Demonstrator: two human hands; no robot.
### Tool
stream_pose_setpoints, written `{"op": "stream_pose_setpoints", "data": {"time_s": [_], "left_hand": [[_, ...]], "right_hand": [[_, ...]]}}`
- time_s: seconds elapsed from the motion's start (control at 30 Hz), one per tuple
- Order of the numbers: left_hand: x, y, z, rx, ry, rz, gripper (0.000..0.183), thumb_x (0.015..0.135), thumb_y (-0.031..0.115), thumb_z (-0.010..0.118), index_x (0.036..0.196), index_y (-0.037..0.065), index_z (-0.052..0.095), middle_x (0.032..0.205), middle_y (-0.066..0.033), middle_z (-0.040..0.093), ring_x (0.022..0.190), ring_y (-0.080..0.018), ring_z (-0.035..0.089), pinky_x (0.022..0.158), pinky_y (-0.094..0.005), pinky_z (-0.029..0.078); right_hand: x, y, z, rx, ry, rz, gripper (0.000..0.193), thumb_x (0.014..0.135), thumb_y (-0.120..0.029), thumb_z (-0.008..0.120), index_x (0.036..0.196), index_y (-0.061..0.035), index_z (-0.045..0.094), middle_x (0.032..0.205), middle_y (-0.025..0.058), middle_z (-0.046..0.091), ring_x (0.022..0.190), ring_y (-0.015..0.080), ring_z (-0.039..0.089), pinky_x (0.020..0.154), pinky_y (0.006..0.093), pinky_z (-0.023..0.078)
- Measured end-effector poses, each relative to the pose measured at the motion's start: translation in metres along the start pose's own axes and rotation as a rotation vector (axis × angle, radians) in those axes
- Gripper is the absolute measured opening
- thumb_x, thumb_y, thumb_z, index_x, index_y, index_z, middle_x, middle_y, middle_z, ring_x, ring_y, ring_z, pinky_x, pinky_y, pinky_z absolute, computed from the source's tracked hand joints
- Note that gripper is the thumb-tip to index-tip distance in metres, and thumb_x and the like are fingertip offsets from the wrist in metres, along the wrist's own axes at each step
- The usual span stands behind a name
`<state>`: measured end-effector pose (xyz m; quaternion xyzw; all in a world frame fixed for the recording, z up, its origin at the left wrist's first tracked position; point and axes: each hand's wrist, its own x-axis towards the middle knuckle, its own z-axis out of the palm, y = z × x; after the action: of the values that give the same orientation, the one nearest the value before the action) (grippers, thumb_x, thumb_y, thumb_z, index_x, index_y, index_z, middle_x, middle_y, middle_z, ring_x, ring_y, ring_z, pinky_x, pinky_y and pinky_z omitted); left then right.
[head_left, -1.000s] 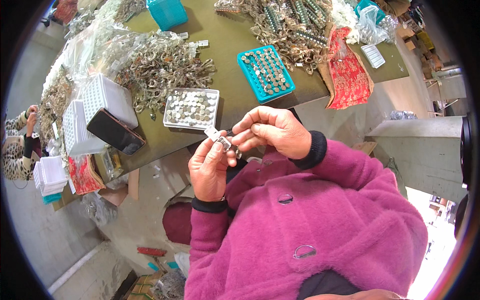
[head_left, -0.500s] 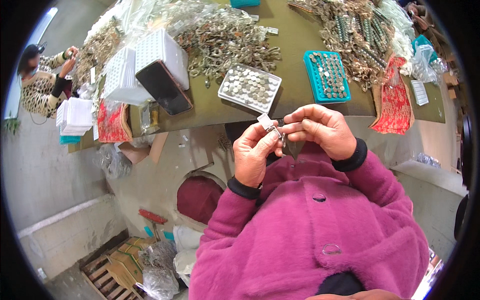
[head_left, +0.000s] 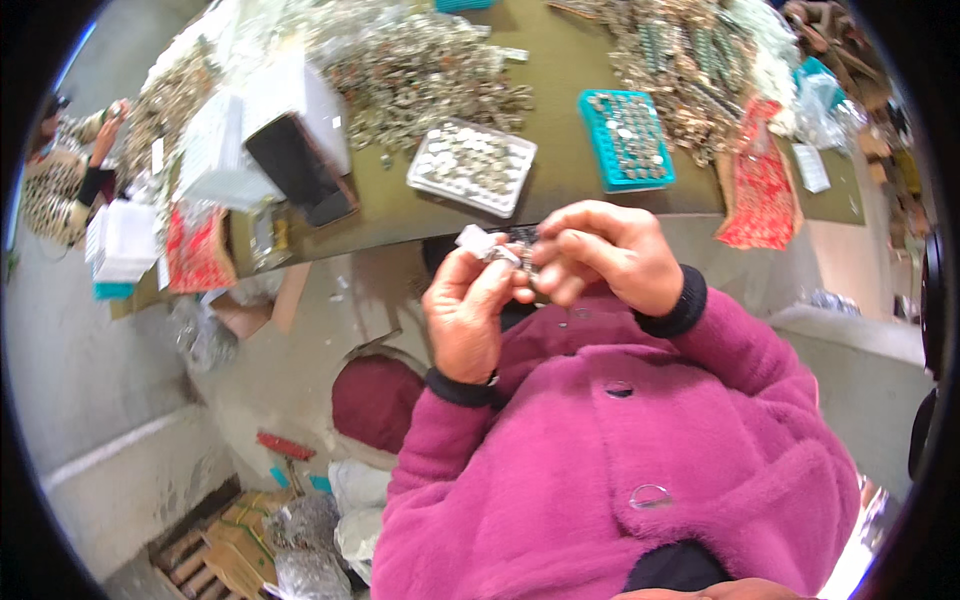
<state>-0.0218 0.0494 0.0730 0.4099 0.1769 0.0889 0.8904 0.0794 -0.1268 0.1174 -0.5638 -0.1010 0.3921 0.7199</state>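
Observation:
In front of my chest, just off the table's near edge, my left hand point(head_left: 468, 312) pinches a small silver piece that looks like a wristwatch point(head_left: 503, 256). A white tag point(head_left: 474, 240) sticks up from it above the thumb. My right hand point(head_left: 618, 258) is curled close on the other side, its fingertips blurred by motion, so whether they grip the piece is unclear. Beyond the hands lies a clear-white tray point(head_left: 497, 205) with rows of round silver pieces. Right of it, a teal tray point(head_left: 640, 184) holds similar round pieces.
Heaps of metal watch bands point(head_left: 420, 85) and more bands point(head_left: 680, 70) cover the back of the table point(head_left: 555, 125). A phone point(head_left: 300, 170) leans on stacked white trays point(head_left: 305, 95). Red patterned cloths point(head_left: 755, 190) hang over the edge. At far left sits another person point(head_left: 60, 180).
The whole view has shifted, so table and trays appear further left. Both hands moved slightly left in the picture with the silver piece, and my right fingers are now blurred.

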Motion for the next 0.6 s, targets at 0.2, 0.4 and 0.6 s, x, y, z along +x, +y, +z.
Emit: {"op": "stream_pose_setpoints", "data": {"time_s": [0.2,0.4,0.6], "left_hand": [[-0.004,0.004,-0.006,-0.021,-0.02,0.015,0.033,0.099,-0.002,0.059,0.131,-0.007,0.058,0.115,-0.0182,0.069,0.091,-0.0211,0.07,0.079,-0.0352,0.062],[-0.008,-0.001,0.002,0.099,-0.052,0.105,0.032,0.098,-0.004,0.061,0.13,-0.008,0.059,0.114,-0.0182,0.069,0.09,-0.0207,0.07,0.077,-0.0352,0.063],[-0.011,-0.001,0.006,0.095,-0.099,0.071,0.032,0.097,-0.004,0.063,0.128,-0.008,0.061,0.106,-0.0156,0.071,0.087,-0.0196,0.07,0.075,-0.0328,0.062]], "right_hand": [[0.001,0.004,0.0,0.174,0.001,-0.019,0.024,0.105,-0.003,0.049,0.127,0.0062,0.053,0.122,0.0225,0.065,0.106,0.0318,0.072,0.085,0.037,0.063],[-0.011,0.002,0.011,-0.323,0.031,-0.18,0.011,0.098,-0.006,0.065,0.105,0.0008,0.07,0.088,0.0036,0.073,0.074,0.009,0.07,0.064,0.0242,0.057],[-0.003,0.008,0.009,-0.726,0.055,-0.819,0.012,0.093,-0.009,0.07,0.1,0.0,0.072,0.083,0.0068,0.07,0.073,0.0166,0.07,0.065,0.0291,0.056]]}}
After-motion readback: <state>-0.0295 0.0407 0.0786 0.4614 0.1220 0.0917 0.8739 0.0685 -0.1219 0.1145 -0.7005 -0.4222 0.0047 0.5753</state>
